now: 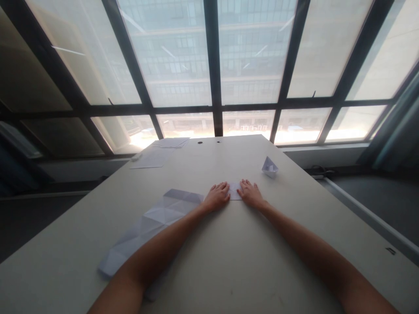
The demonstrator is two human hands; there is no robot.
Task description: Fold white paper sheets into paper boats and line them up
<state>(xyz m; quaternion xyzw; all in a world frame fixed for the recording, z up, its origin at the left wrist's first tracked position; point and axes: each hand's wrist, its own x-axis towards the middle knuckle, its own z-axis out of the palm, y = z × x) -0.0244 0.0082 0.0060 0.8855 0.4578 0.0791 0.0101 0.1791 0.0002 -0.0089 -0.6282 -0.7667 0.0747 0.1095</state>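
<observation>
A small piece of white paper [235, 192] lies flat on the table between my two hands. My left hand [218, 196] rests palm down on its left side, fingers stretched out. On its right side my right hand [250, 193] lies flat in the same way, fingers extended. Both hands cover the edges of the paper, so its full outline is hidden. Left of my left arm, and partly under it in view, is a large creased sheet of paper [153, 218]. Beyond my right hand stands a folded paper boat [270, 167].
Flat sheets of paper [153, 158] lie at the far left of the white table [222, 261]. Two small dark holes are near its far edge. A dark-framed window [214, 65] rises behind it, with curtains [396, 126] at the sides.
</observation>
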